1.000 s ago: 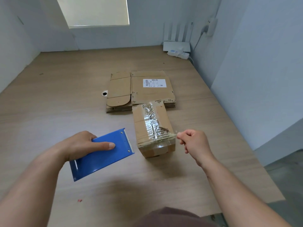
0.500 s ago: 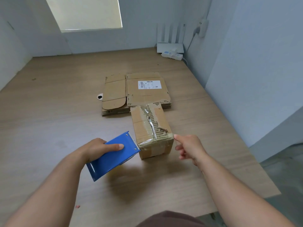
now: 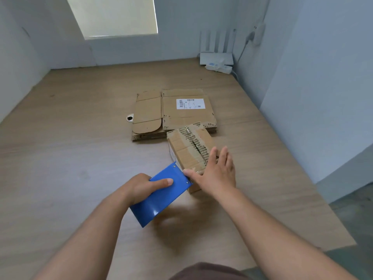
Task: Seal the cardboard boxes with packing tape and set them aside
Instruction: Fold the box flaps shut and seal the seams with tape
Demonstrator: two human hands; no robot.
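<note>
Brown corrugated card makes up the small box (image 3: 186,147), which stands on the wooden table (image 3: 70,138) just right of the frame's centre, angled so its long side runs toward the upper left. A crinkled strip of clear tape (image 3: 194,138) runs along its top.

The right hand (image 3: 215,173) lies flat over the near end of that top. Its fingers are straight and spread, gripping nothing, and they cover the box's nearest corner. Its thumb reaches left to just beside the front edge of the blue tape dispenser (image 3: 161,199).

The left hand (image 3: 141,186), at lower centre, grasps the dispenser with its fingers curled round it and its thumb lying across the blue face. The dispenser's front edge sits right beside the box's near left corner.

Flattened cartons (image 3: 149,114) lie behind the box, touching its far end; one bears a white label (image 3: 190,103). A small round object (image 3: 130,118) lies at their left. A white router (image 3: 217,58) stands in the upper right corner.
</note>
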